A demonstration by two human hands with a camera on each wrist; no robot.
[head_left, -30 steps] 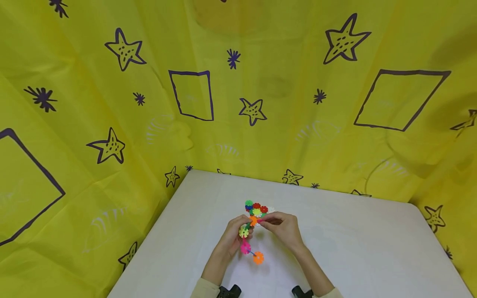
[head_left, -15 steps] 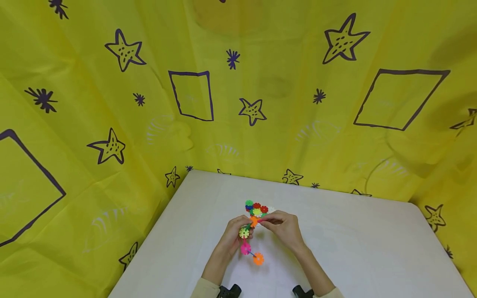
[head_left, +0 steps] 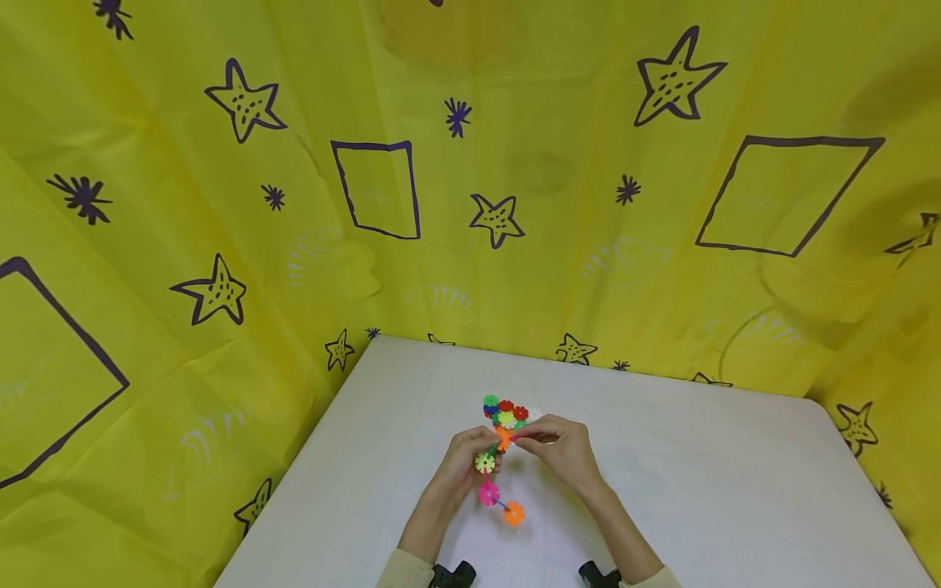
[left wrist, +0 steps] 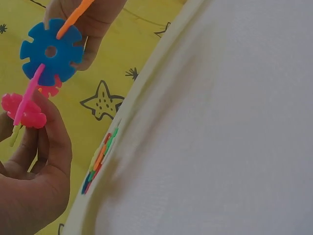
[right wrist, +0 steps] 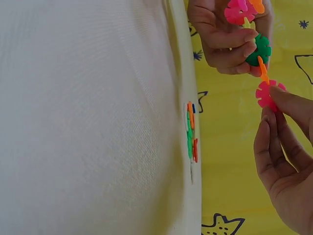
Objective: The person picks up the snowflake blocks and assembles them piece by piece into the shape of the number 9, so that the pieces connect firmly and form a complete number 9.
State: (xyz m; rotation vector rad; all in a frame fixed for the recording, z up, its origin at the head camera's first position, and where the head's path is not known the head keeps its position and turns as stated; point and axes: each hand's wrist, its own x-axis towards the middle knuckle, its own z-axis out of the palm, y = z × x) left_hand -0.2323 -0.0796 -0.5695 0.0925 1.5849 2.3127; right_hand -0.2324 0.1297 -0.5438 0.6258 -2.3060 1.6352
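A chain of notched plastic snowflake discs hangs from my left hand. The fingers grip it near a green disc and a yellow disc. Below dangle a pink disc, a blue disc seen edge-on from the head, and an orange disc at the end. Thumb and fingertips of my right hand pinch another pink disc. It touches the edge of the upper orange disc; how deep the slots join cannot be told.
Loose discs in red, green, blue, yellow and white lie in a pile on the white table, just beyond the hands. A yellow cloth with drawn stars surrounds the table at the back and sides.
The chain has shifted slightly right and toward the person, its lower discs swinging with it. Both hands keep their hold, almost in place.
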